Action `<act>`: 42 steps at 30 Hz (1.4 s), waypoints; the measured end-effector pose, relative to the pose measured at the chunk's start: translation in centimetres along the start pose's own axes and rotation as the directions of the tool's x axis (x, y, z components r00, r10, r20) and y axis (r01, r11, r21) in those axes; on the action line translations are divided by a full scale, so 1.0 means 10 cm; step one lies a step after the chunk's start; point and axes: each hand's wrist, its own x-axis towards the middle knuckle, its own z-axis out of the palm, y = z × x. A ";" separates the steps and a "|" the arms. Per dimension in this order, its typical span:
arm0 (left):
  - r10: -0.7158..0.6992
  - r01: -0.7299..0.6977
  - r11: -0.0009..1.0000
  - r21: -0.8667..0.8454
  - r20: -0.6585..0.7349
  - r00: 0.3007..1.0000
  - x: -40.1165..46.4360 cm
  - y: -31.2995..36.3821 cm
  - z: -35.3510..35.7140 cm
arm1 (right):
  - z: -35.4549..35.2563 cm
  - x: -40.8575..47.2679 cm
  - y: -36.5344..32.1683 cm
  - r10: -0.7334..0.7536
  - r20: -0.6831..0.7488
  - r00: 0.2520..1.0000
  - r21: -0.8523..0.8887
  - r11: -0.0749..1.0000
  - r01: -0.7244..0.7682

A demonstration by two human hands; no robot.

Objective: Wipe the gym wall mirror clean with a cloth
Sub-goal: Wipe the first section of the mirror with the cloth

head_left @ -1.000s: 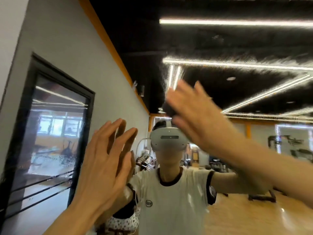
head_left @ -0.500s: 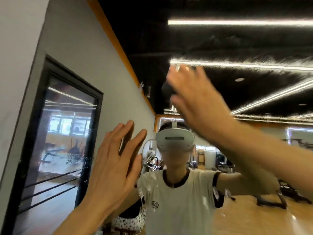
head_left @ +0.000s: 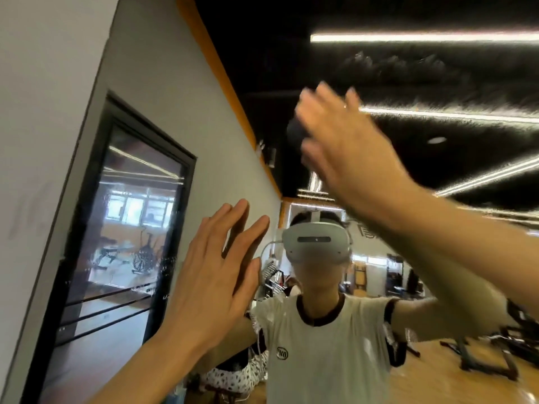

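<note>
Gym mirror — left hand flat; right hand over dark cloth

cloth mostly hidden behind right hand

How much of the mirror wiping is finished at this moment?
Hard to judge. Done: nothing shows as clearly clean. In hand: the right hand presses a dark cloth high on the large wall mirror; the left hand lies flat on it. Left: streaks above, speckles lower on the reflected white shirt.

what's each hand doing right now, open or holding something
Left hand: open, fingers straight, flat against the mirror.
Right hand: fingers spread, pressing a dark cloth to the glass.
</note>
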 end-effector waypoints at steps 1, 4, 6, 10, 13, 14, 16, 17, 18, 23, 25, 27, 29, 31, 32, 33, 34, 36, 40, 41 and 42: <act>-0.010 0.010 1.000 -0.017 -0.016 1.000 -0.01 0.01 0.01 | 0.10 -0.28 -0.18 -0.107 0.031 0.994 -0.010 0.994 0.108; -0.011 0.010 0.998 -0.069 -0.002 1.000 -0.02 -0.02 -0.04 | 0.13 -0.99 -0.56 -0.404 0.148 0.903 0.099 0.914 0.393; -0.044 0.042 0.995 -0.085 -0.011 0.999 -0.08 -0.10 -0.10 | 0.06 -0.89 -0.43 -0.457 0.159 0.875 0.096 0.889 0.447; -0.108 0.108 0.994 -0.024 -0.020 0.994 -0.23 -0.36 -0.29 | -0.04 0.10 0.12 -0.098 0.094 0.991 -0.052 0.993 0.104; -0.112 0.112 0.994 0.016 -0.030 0.993 -0.26 -0.48 -0.40 | -0.05 0.51 0.30 0.135 -0.002 0.991 -0.051 0.990 -0.135; -0.097 0.098 0.995 0.018 -0.038 0.995 -0.26 -0.51 -0.42 | -0.02 0.46 0.18 0.146 0.002 0.989 -0.049 0.988 -0.146; -0.023 0.025 0.999 0.031 -0.061 0.998 -0.29 -0.60 -0.46 | 0.05 0.12 -0.19 0.043 0.037 0.998 -0.043 0.998 -0.041; -0.010 0.012 0.999 0.047 -0.047 0.999 -0.30 -0.66 -0.48 | 0.09 -0.15 -0.41 -0.058 0.053 0.997 -0.026 0.998 0.060; -0.016 0.017 0.998 0.058 -0.017 1.000 -0.31 -0.72 -0.51 | 0.13 -0.44 -0.62 -0.164 0.089 0.982 0.005 0.986 0.165; 0.029 -0.033 0.997 0.076 0.046 0.999 -0.34 -1.02 -0.58 | 0.11 -0.63 -0.67 -0.353 0.234 0.906 -0.002 0.932 0.363; 0.055 -0.057 0.997 0.042 0.046 0.997 -0.32 -1.11 -0.58 | 0.04 -0.10 -0.37 -0.130 0.180 0.975 -0.050 0.989 0.142; 0.085 -0.086 0.996 0.017 0.039 0.996 -0.33 -1.21 -0.57 | -0.01 0.39 -0.08 0.118 0.078 0.990 -0.041 0.992 -0.115; 0.096 -0.096 0.995 0.002 0.039 0.995 -0.34 -1.27 -0.56 | 0.01 0.58 -0.04 0.257 0.010 0.966 -0.015 0.966 -0.256; 0.089 -0.088 0.996 -0.023 0.045 0.995 -0.35 -1.31 -0.54 | 0.08 0.39 -0.29 0.231 0.041 0.972 -0.019 0.973 -0.230; 0.091 -0.090 0.995 -0.034 0.043 0.995 -0.35 -1.32 -0.53 | 0.10 0.18 -0.49 0.165 0.077 0.983 -0.022 0.986 -0.164; 0.097 -0.096 0.994 -0.044 0.038 0.995 -0.35 -1.32 -0.52 | 0.10 -0.07 -0.71 0.067 0.130 0.989 -0.014 0.998 -0.065; 0.109 -0.108 0.993 -0.047 0.032 0.994 -0.35 -1.33 -0.52 | 0.12 -0.33 -0.92 -0.049 0.185 0.981 -0.004 0.999 0.050; 0.133 -0.132 0.991 -0.037 0.026 0.991 -0.34 -1.35 -0.50 | 0.12 -0.68 -1.13 -0.256 0.241 0.936 -0.001 0.965 0.264; 0.159 -0.159 0.987 -0.008 0.030 0.987 -0.31 -1.40 -0.49 | 0.09 -0.14 -0.67 -0.075 0.227 0.971 -0.054 0.995 0.089; 0.164 -0.164 0.986 0.000 0.032 0.986 -0.31 -1.41 -0.48 | 0.08 0.12 -0.50 0.031 0.173 0.984 -0.053 0.998 -0.022; 0.167 -0.168 0.986 0.008 0.034 0.985 -0.31 -1.42 -0.47 | 0.09 0.36 -0.36 0.130 0.106 0.986 -0.047 0.991 -0.126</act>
